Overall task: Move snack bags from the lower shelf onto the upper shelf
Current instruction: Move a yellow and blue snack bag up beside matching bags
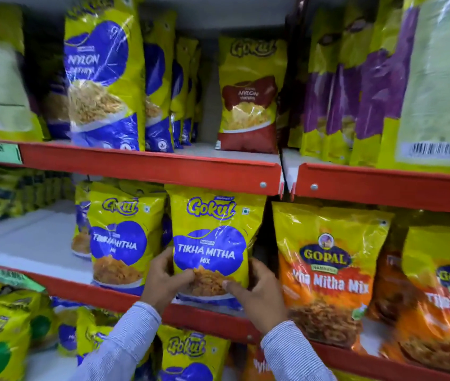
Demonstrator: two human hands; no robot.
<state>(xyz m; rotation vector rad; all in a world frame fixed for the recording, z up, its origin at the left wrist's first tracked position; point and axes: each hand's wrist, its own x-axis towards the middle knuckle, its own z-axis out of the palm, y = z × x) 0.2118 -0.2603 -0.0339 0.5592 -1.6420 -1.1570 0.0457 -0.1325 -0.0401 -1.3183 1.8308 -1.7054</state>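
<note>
A yellow and blue Tikha Mitha Mix bag (213,232) stands upright at the front of the lower shelf (196,316). My left hand (164,281) grips its lower left side and my right hand (257,292) grips its lower right side, thumbs on the front. A second Tikha Mitha bag (122,237) stands just left of it. The upper shelf (149,163) above carries blue Nylon bags (100,78) and a red Nylon bag (251,94), with a bare gap between them.
Orange Gopal Mitha Mix bags (325,273) stand right of the held bag. Purple and yellow bags (355,86) fill the upper right bay. More Gokul bags (191,353) sit on the shelf below. The lower shelf's left part shows bare white surface (34,240).
</note>
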